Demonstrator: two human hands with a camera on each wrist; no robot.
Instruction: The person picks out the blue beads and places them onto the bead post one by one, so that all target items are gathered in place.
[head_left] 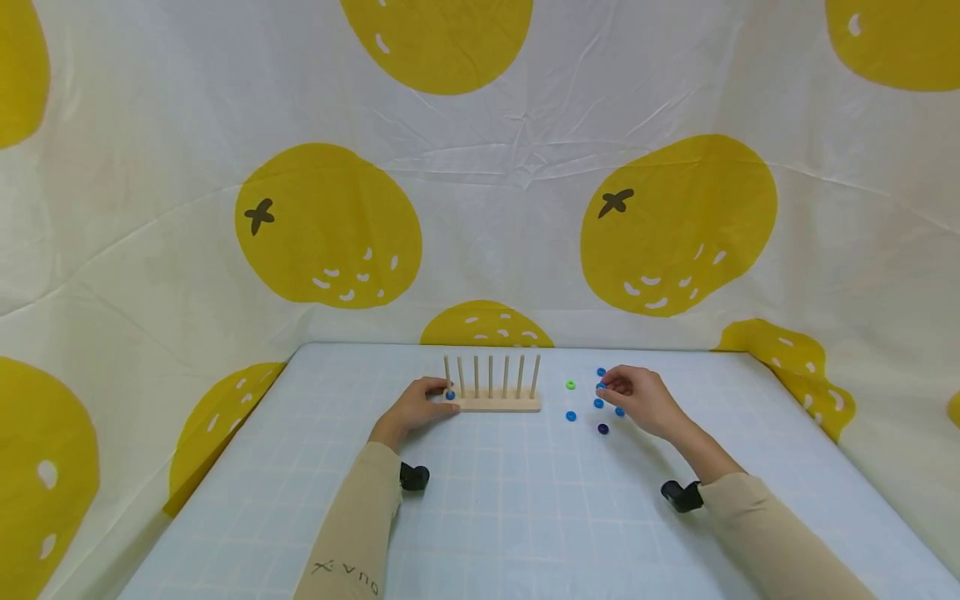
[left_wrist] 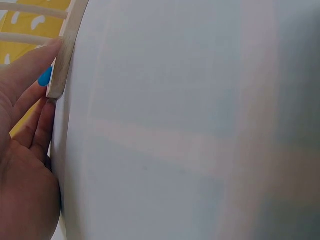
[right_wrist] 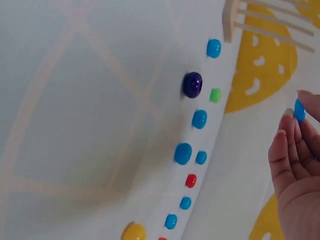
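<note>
A wooden peg rack (head_left: 498, 405) with a row of several upright pegs stands on the table. My left hand (head_left: 412, 408) grips the rack's left end, thumb along the front and the other fingers round the end and back. Low on the leftmost peg sits a blue ring (head_left: 450, 395), partly seen between thumb and fingers in the left wrist view. To the right, my right hand (head_left: 643, 400) pinches another small blue ring (right_wrist: 299, 110) between thumb and fingertips, raised over the table among loose rings.
Between rack and right hand lie a green ring (head_left: 571, 385), a blue ring (head_left: 571, 416) and a dark purple ring (head_left: 603, 429). More blue rings, a red ring (right_wrist: 191, 180) and a yellow ring (right_wrist: 134, 231) show in the right wrist view. A patterned curtain (head_left: 510, 225) hangs behind the table.
</note>
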